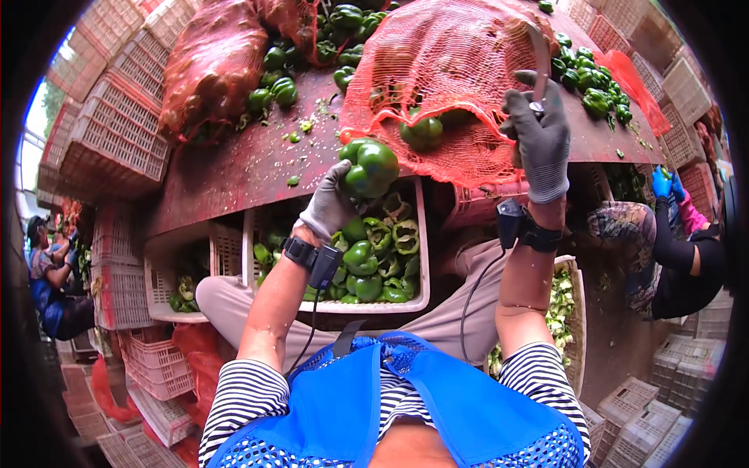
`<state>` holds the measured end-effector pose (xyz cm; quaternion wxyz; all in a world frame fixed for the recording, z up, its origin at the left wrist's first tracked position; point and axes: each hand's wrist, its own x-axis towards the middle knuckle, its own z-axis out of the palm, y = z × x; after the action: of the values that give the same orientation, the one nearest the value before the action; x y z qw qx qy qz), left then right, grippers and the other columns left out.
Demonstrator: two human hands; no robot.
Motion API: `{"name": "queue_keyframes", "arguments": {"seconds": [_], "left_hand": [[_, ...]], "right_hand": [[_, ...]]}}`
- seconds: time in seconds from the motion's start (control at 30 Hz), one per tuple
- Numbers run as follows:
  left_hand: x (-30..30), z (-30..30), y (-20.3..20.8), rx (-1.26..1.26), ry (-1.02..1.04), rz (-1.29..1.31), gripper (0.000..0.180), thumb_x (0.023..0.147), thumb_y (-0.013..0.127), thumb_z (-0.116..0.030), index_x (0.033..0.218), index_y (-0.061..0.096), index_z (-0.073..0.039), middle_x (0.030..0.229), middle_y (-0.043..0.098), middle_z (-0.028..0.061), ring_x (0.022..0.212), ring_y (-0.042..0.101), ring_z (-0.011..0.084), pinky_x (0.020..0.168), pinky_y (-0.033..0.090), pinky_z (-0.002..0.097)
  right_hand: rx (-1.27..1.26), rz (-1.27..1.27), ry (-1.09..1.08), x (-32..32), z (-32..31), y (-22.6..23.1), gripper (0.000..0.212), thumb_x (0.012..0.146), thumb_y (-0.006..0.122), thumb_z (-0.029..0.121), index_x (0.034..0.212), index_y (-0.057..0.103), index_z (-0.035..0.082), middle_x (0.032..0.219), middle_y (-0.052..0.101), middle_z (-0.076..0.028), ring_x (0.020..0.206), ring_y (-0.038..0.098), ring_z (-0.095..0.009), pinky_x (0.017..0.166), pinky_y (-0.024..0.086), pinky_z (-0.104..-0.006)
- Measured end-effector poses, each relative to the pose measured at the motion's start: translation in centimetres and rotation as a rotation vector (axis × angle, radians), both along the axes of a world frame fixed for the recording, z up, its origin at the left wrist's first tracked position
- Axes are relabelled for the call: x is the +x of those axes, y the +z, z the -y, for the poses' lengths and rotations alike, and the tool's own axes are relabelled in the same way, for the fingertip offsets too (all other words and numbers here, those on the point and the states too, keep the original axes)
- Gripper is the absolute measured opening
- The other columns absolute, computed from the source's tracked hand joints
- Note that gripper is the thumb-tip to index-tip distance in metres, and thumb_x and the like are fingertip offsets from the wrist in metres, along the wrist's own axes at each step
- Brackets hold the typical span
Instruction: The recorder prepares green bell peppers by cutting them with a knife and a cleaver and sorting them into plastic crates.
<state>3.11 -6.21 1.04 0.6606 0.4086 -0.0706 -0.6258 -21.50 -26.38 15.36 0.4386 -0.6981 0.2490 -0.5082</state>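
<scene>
My left hand, in a grey glove, grips a whole green bell pepper above the near edge of the table. Raised to the right, my gloved right hand is closed around a knife whose curved blade points up and away from me. Just beyond both hands spreads an open red mesh sack, with another green pepper at its mouth. Below my left hand, a white crate between my legs holds cut and hollowed green peppers.
Loose peppers lie on the red table, beside a full mesh sack. Pale green scraps fill a crate by my right leg. Stacked crates stand left. One person works far left, another at right.
</scene>
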Motion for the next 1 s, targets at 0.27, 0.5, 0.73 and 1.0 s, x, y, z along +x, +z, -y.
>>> {"name": "queue_keyframes", "arguments": {"seconds": [0.27,0.5,0.73,1.0], "left_hand": [[1.2,-11.3,-1.6,0.080,0.417,0.086,0.047,0.087,0.065,-0.050,0.122,0.058,-0.019,0.109,0.068,0.0053,0.088,0.066,0.0214,0.062,0.050,0.0296],[5.0,-12.7,-2.2,0.088,0.390,0.092,0.051,0.083,0.063,-0.056,0.120,0.061,-0.021,0.109,0.067,0.0033,0.096,0.063,0.0211,0.065,0.050,0.0323],[4.5,-12.1,-5.2,0.078,0.393,-0.246,0.054,0.081,0.066,-0.053,0.123,0.056,-0.020,0.118,0.062,0.0082,0.102,0.062,0.0269,0.068,0.056,0.0416],[7.8,-10.7,-6.7,0.171,0.503,0.127,0.052,0.082,0.065,-0.049,0.122,0.059,-0.016,0.110,0.067,0.0043,0.095,0.066,0.0212,0.069,0.053,0.0332]], "right_hand": [[-0.248,-0.672,0.385,12.2,-12.7,-7.7,0.041,0.086,0.064,0.020,0.124,0.051,0.009,0.082,0.067,-0.018,0.078,0.068,-0.035,0.071,0.051,-0.0419],[-0.175,-1.117,0.389,22.4,-7.3,-15.5,0.049,0.086,0.063,0.023,0.132,0.051,0.008,0.119,0.062,-0.026,0.112,0.062,-0.038,0.095,0.048,-0.0468],[-0.119,-1.124,0.134,23.3,-5.4,-20.9,0.031,0.093,0.049,0.014,0.122,0.060,0.009,0.120,0.061,-0.019,0.110,0.063,-0.035,0.090,0.051,-0.0458],[-0.872,-0.836,-0.093,18.0,-3.7,-22.1,0.030,0.086,0.053,0.007,0.114,0.062,0.010,0.112,0.063,-0.019,0.107,0.062,-0.036,0.092,0.049,-0.0434]]}}
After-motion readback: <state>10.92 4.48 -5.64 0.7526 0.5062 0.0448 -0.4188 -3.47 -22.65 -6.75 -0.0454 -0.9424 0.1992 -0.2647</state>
